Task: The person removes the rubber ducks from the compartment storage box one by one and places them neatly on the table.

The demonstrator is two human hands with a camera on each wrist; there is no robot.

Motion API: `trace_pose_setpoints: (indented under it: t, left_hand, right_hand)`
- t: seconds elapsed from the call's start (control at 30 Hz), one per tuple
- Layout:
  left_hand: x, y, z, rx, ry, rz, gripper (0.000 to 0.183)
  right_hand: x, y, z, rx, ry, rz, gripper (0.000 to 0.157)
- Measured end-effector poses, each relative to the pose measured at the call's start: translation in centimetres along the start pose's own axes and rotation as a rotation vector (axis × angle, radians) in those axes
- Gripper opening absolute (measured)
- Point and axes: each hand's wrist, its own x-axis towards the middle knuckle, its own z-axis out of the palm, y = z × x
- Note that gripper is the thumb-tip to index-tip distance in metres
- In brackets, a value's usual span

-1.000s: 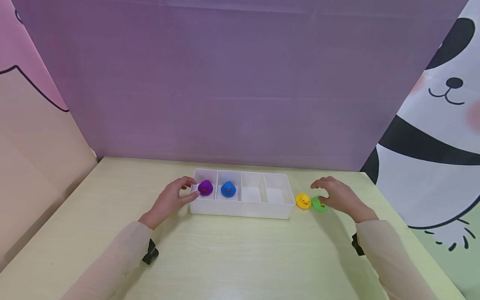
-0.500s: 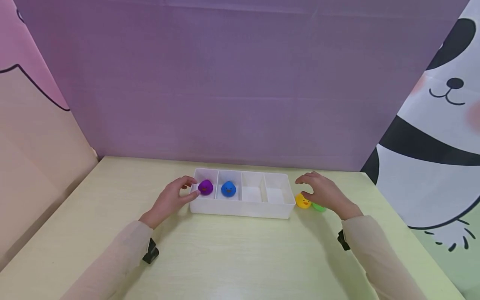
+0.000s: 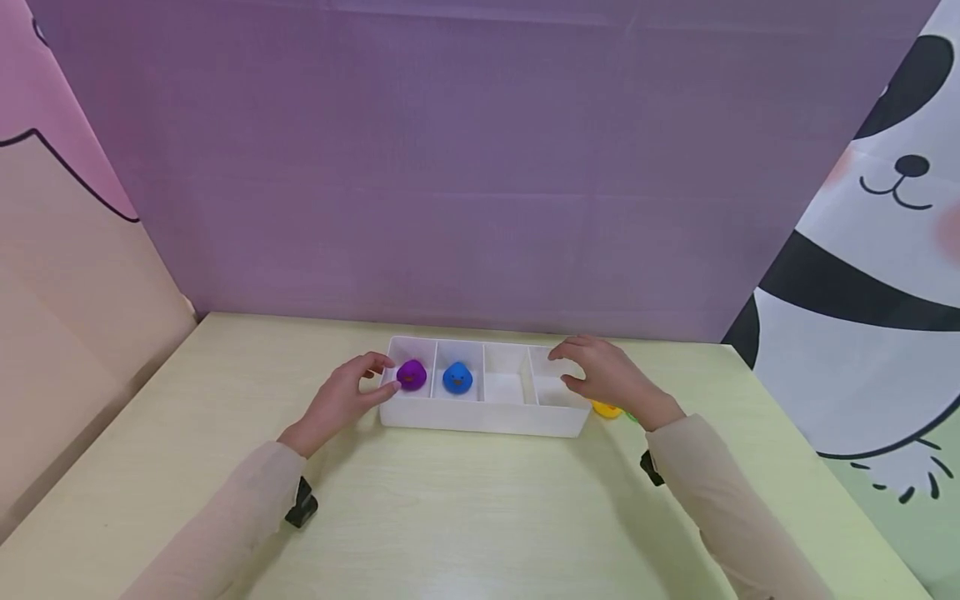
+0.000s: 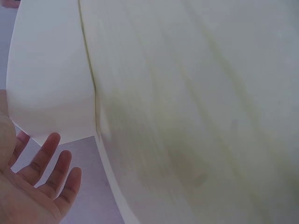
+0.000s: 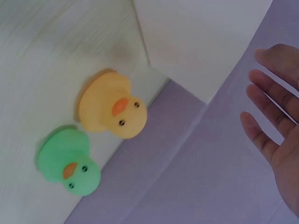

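A white divided box [image 3: 480, 418] stands on the table, with a purple toy duck [image 3: 411, 375] in its leftmost compartment and a blue toy duck [image 3: 457, 378] in the one beside it. At the box's left end, my left hand [image 3: 341, 402] has its thumb and fingers spread about the corner; whether they touch it I cannot tell. My right hand [image 3: 611, 377] hovers over the rightmost compartment, fingers loosely bent and holding nothing. Right of the box, partly hidden by that hand in the head view, sit a yellow toy duck [image 5: 112, 105] and a green toy duck [image 5: 70, 161].
The pale wooden table [image 3: 450, 517] runs back to a purple cloth wall [image 3: 480, 167]. A panda-print panel [image 3: 885, 275] stands at the right, and a pink and beige panel [image 3: 67, 292] at the left.
My right hand has moved left, from above the green duck, past the yellow duck, to over the box's right end. My left hand, the box and the ducks have stayed in place.
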Motion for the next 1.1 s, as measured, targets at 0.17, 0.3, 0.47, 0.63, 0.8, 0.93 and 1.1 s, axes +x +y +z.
trace_pose_setpoints:
  t: [0.17,0.3,0.47,0.63,0.8,0.93,1.1]
  left_hand:
    - [0.1,-0.2,0.1,0.006,0.002,0.013,0.037]
    - [0.1,-0.1,0.1,0.004,-0.002,0.008,0.037]
    - [0.1,-0.1,0.1,0.006,-0.01,-0.002,0.038]
    - [0.1,-0.1,0.0,0.012,-0.013,-0.013,0.039]
    - [0.0,-0.1,0.0,0.011,-0.018,-0.022,0.039]
    - [0.0,0.0,0.0,0.003,-0.016,-0.023,0.038]
    - [0.0,0.1,-0.1,0.0,-0.013,-0.024,0.039]
  right_hand:
    - [1.0,-0.8,0.6,-0.014,0.007,-0.045,0.03]
    - [1.8,-1.4,1.2,-0.032,0.007,-0.084,0.029]
    - [2.7,-2.2,1.7,-0.041,0.005,-0.131,0.028]
    - [3.6,-3.2,2.0,-0.054,-0.009,-0.171,0.027]
    - [4.5,-4.2,2.4,-0.06,-0.014,-0.205,0.026]
    - [5.2,-5.0,2.4,-0.052,-0.03,-0.203,0.026]
    - [6.1,-5.7,2.4,-0.055,-0.049,-0.206,0.026]
